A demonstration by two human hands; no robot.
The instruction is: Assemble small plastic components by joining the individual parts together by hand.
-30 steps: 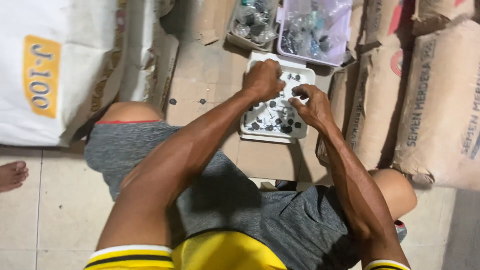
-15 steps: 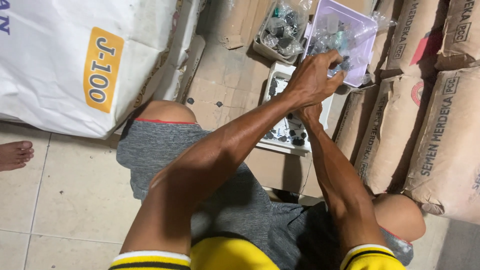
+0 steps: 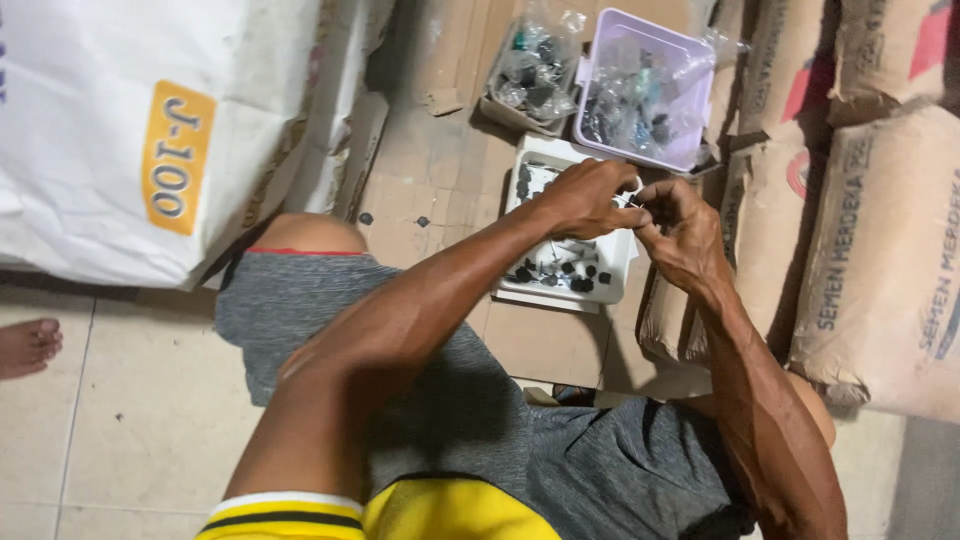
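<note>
Two bare hands meet above a white tray (image 3: 615,275) that lies on flattened cardboard (image 3: 430,170) in front of the seated person. Left hand (image 3: 585,197) comes in from about seven o'clock along a long forearm, its fingers curled closed with the tips pinched toward the right hand; right hand (image 3: 680,228) rises from about five o'clock, its fingers likewise bent and pinched. Between the fingertips of both hands sits a small pale part (image 3: 633,200), too small to tell what kind it is, gripped at the spot where the hands touch. Small dark pieces (image 3: 560,270) lie scattered in the tray directly beneath the hands, most of them toward the six o'clock end. At twelve o'clock from the tray stands a lilac plastic tub (image 3: 600,60) holding clear bags of dark parts, and just beside it at eleven o'clock a cardboard box (image 3: 495,110) with more bagged parts. Brown paper sacks (image 3: 880,250) are stacked at three o'clock, a large white sack (image 3: 130,130) lies at nine o'clock, and a bare foot (image 3: 28,345) of another person shows at the far nine o'clock edge on the tiled floor (image 3: 120,420).
</note>
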